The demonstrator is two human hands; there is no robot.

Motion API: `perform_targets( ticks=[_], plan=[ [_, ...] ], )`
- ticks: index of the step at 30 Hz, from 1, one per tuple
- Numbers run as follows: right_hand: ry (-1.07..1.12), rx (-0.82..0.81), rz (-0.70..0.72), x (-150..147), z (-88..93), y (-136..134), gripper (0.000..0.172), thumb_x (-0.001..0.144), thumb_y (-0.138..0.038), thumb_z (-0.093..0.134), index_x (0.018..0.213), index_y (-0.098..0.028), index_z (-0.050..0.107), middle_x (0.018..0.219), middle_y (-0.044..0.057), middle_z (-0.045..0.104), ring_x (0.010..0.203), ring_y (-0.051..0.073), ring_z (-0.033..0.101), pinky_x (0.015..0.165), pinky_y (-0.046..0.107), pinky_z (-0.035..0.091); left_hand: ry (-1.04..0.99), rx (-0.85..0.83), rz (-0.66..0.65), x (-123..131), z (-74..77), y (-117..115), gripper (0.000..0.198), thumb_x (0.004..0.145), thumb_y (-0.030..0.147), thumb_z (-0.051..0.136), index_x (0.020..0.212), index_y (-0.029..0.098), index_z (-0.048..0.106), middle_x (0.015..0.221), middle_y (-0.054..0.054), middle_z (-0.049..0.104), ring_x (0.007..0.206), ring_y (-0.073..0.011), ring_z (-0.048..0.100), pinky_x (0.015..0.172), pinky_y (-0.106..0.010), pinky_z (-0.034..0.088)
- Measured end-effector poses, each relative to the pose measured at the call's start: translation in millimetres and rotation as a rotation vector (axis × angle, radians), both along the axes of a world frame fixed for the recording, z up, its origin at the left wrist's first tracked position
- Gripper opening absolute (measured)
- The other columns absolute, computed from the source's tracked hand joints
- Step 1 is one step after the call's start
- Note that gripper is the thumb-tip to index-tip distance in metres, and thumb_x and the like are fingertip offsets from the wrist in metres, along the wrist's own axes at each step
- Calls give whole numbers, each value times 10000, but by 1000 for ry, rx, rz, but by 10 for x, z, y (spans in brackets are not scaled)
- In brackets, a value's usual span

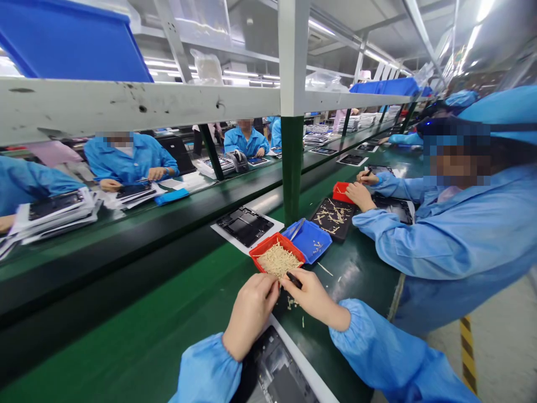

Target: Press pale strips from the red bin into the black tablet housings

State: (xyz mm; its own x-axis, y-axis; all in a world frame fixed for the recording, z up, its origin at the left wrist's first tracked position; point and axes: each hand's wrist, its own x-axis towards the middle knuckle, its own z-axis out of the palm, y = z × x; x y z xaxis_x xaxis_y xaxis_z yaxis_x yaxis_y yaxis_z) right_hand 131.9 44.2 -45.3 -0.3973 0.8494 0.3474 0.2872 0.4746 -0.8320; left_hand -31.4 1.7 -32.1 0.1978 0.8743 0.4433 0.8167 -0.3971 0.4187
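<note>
My left hand (250,310) is pinched closed in front of a red tray (255,253); whatever sits between its fingertips is too small to make out. Close beside it, my right hand (312,295) grips a dark, slim tool (294,280) whose tip is hidden by the fingers. The fingertips of both hands nearly meet. Many small beige strips (277,259) fill the red tray. Below my hands lies a black device panel (279,366) on a white sheet, partly covered by my left hand and sleeve. Beige scraps (292,302) are scattered on the green bench near my right hand.
A blue tray (312,238) adjoins the red one. Behind stand a green post (292,168) and another panel (245,225). A black tray (334,217) with strips lies near a co-worker (440,224) on the right. Overhead runs a white shelf beam (168,106). More co-workers sit opposite.
</note>
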Motion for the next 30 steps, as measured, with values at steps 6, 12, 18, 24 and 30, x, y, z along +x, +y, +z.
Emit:
perform_targets(
  ticks=[6, 12, 18, 24, 30],
  plan=[
    [-25, -15, -77, 19, -27, 125, 244, 898, -290, 505, 703, -157, 568, 645, -7, 558, 591, 124, 486, 545, 244, 367, -75, 26, 88, -51, -58, 219, 236, 934, 265, 405, 1055, 191, 593, 976, -64, 661, 884, -184, 624, 793, -340, 509],
    [-34, 97, 4, 42, -54, 133, 157, 897, -198, 494, 825, -168, 630, 810, 39, 634, 762, 167, 586, 711, 285, 451, -65, -1, -67, 17, 34, 157, 223, 914, 280, 458, 1024, 220, 643, 987, -55, 673, 915, -181, 618, 824, -316, 507],
    [-57, 129, 78, 53, -50, 88, 140, 877, -147, 509, 905, -177, 642, 886, 52, 642, 837, 178, 590, 771, 295, 458, -115, -79, -71, 46, 99, 149, 217, 902, 290, 460, 947, 222, 662, 904, -48, 652, 845, -179, 592, 781, -313, 486],
    [12, -33, -8, 51, 8, 138, 224, 910, -289, 495, 763, -153, 596, 697, 0, 580, 634, 131, 509, 588, 246, 402, -304, -217, 84, -26, 39, 180, 280, 893, 367, 447, 962, 199, 661, 866, -50, 662, 816, -191, 608, 768, -320, 482],
    [60, -108, 1, 77, 8, 158, 190, 886, -284, 514, 757, -153, 566, 698, -16, 559, 645, 120, 493, 588, 228, 382, -493, -569, -49, 2, 36, 50, 300, 836, 403, 501, 728, 179, 670, 612, 12, 609, 494, -115, 525, 474, -223, 434]
  ],
)
